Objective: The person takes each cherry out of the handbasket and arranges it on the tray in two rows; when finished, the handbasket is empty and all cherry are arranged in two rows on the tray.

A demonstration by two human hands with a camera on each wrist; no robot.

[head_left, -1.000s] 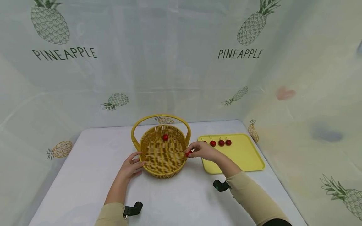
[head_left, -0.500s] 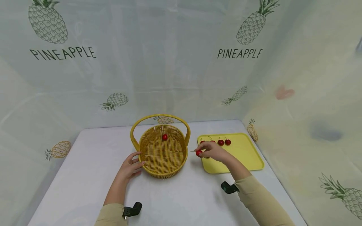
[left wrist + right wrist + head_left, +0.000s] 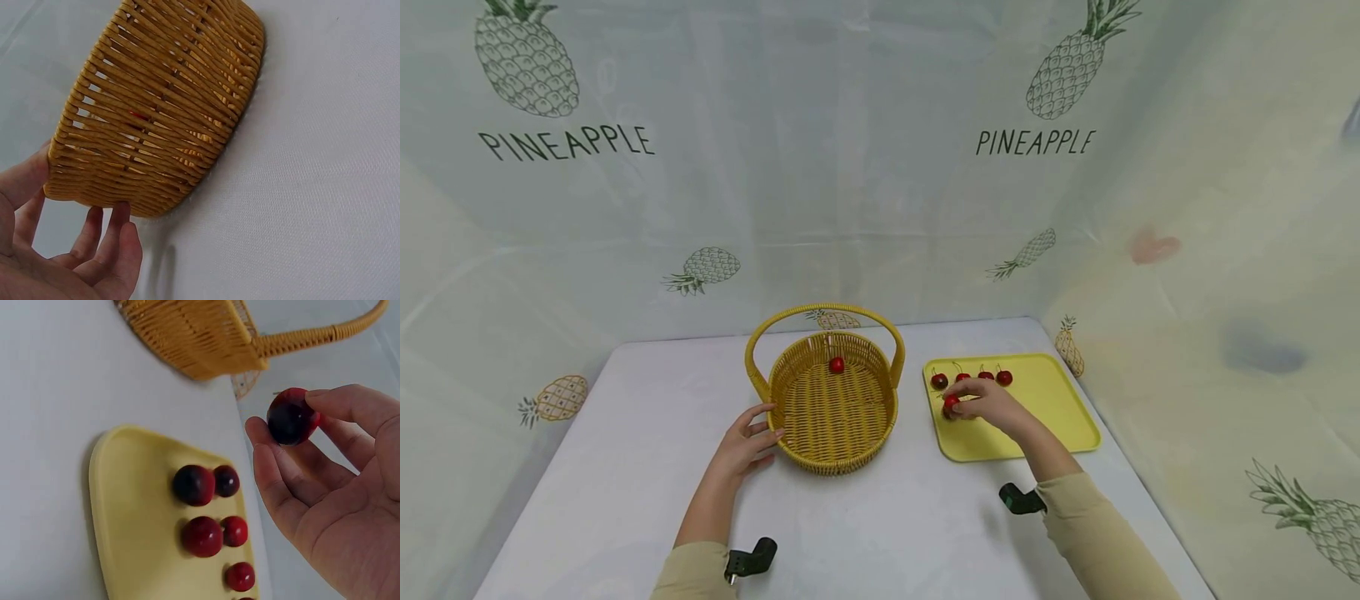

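Observation:
A yellow woven basket [image 3: 835,425] with a tall arched handle stands mid-table, one red cherry [image 3: 837,365] lying at its back inside. My left hand [image 3: 747,442] holds the basket's near left rim; in the left wrist view its fingertips touch the outer wall [image 3: 150,125]. Over the left part of a yellow tray [image 3: 1030,417], my right hand [image 3: 996,406] pinches a dark red cherry [image 3: 292,417] between thumb and fingers. Several cherries [image 3: 202,536] sit on the tray below, some in a row along its back edge and others partly hidden by the hand.
Basket and tray stand on a white-covered table [image 3: 865,533], with white cloth between them. Behind the table hangs a pale curtain [image 3: 865,208] printed with pineapples. The basket's handle [image 3: 826,308] arches above its rim.
My right hand has moved right, from the basket's right rim to above the tray, with a cherry in its fingers throughout. The left hand and the basket have stayed in place.

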